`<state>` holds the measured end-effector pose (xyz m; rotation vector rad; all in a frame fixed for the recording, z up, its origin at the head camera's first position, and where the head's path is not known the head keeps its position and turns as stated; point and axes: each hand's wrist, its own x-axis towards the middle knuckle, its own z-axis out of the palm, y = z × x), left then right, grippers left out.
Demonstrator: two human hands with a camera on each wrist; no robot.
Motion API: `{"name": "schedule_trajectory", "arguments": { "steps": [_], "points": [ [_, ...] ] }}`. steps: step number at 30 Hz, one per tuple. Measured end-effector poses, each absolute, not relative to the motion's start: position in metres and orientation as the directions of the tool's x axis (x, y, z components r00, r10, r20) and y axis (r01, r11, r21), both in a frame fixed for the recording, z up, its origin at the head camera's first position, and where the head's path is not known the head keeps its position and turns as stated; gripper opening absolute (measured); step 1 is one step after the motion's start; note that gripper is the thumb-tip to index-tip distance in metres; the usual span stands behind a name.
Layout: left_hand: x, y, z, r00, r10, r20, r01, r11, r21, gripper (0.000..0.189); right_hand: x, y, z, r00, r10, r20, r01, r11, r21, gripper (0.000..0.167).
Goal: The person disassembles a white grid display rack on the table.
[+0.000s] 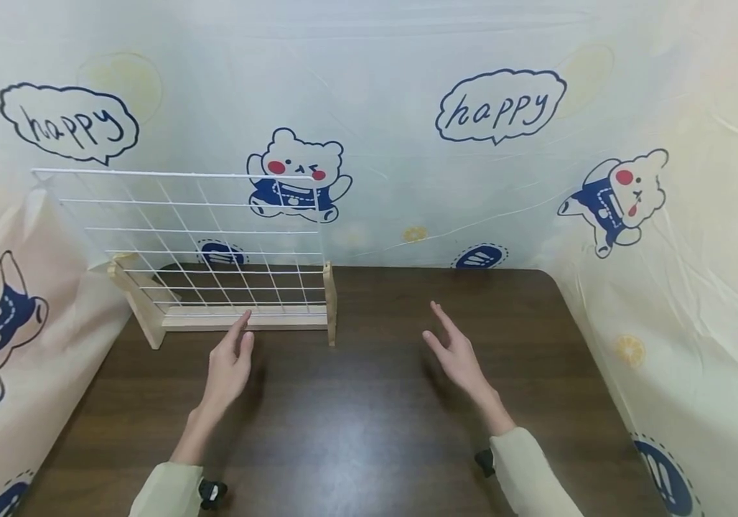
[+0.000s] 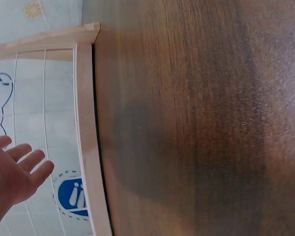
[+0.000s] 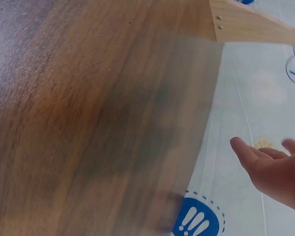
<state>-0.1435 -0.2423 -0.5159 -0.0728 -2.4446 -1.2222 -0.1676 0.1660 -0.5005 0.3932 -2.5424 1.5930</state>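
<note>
A white wire grid rack (image 1: 233, 258) with pale wooden side pieces and a wooden base bar (image 1: 246, 320) stands at the back left of the brown table. Just in front of its base, my left hand (image 1: 230, 366) hovers with fingers extended and nothing in it. In the left wrist view the same hand (image 2: 14, 172) overlaps the grid, palm showing. My right hand (image 1: 462, 359) is held over the table to the right of the rack, fingers straight and holding nothing. The right wrist view catches that hand (image 3: 278, 172) at its right edge.
The dark wood-grain table (image 1: 356, 402) reaches back to a pale cloth (image 1: 395, 86) printed with bears and "happy" bubbles. This cloth also hangs along both sides. Each wrist wears a small black device, such as the one (image 1: 212, 494) on the left.
</note>
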Motion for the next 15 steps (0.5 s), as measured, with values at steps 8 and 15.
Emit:
{"name": "schedule_trajectory", "arguments": {
  "steps": [8,15],
  "points": [
    [-0.145,-0.255,-0.521,-0.877,-0.295,0.38,0.174,0.542,0.822,0.031,-0.168,0.151,-0.486,-0.956,-0.142,0.256,-0.291,0.37,-0.882,0.058],
    [-0.145,-0.271,-0.523,-0.846,-0.366,0.387,0.137,0.553,0.822,0.029,-0.171,0.131,-0.503,-0.949,-0.146,0.278,-0.31,0.289,-0.906,0.054]
  ]
}}
